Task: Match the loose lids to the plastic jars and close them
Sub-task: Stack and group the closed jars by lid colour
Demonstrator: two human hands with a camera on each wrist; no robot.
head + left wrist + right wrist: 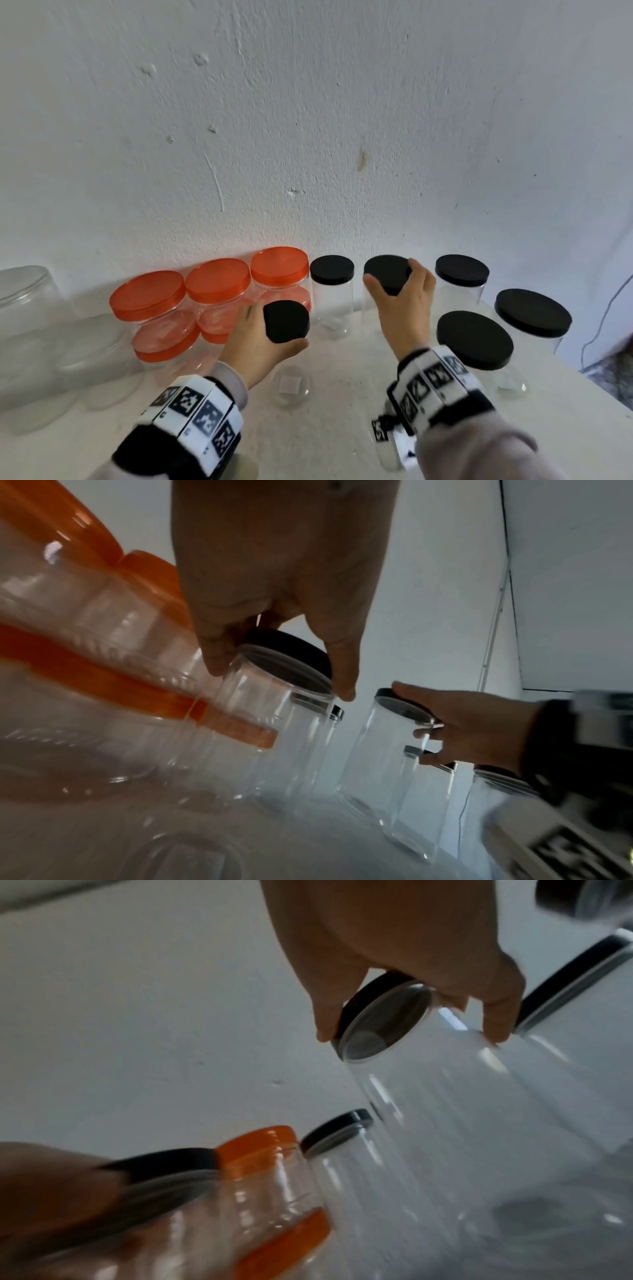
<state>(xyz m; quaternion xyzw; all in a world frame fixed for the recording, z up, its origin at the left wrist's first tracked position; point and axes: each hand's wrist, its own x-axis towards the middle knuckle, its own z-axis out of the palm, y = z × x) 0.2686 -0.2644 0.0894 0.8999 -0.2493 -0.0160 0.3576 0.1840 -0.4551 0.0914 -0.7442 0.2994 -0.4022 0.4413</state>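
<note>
1. Two hands work at once on a white, slightly gritty tabletop (342, 428) set against a scuffed white plaster wall (308, 120).
2. Left hand (260, 339): thumb and fingers curl round a matte black round lid (286, 320) seated on the mouth of a clear cylindrical plastic jar (274, 723); the grip is clamped on that lid's rim, as the left wrist view shows.
3. Right hand (400, 308): fingers and thumb curl over a second black lid (387, 272) atop another clear smooth-walled jar (445, 1096); its grip is clamped on the lid edge.
4. Between the two stands a capped clear jar with a black lid (331, 269), near the wall.
5. Three translucent ribbed jars with glossy orange lids (219, 279) stand in a row left of the left hand, with further orange lids seen below them.
6. Right of the right hand, three capped black-lidded jars (474, 339) of varying width stand on the tabletop.
7. Large clear lidless jars (30, 325) stand at the far left.
8. Both wrists wear bands of black-and-white square markers (198, 411).
</note>
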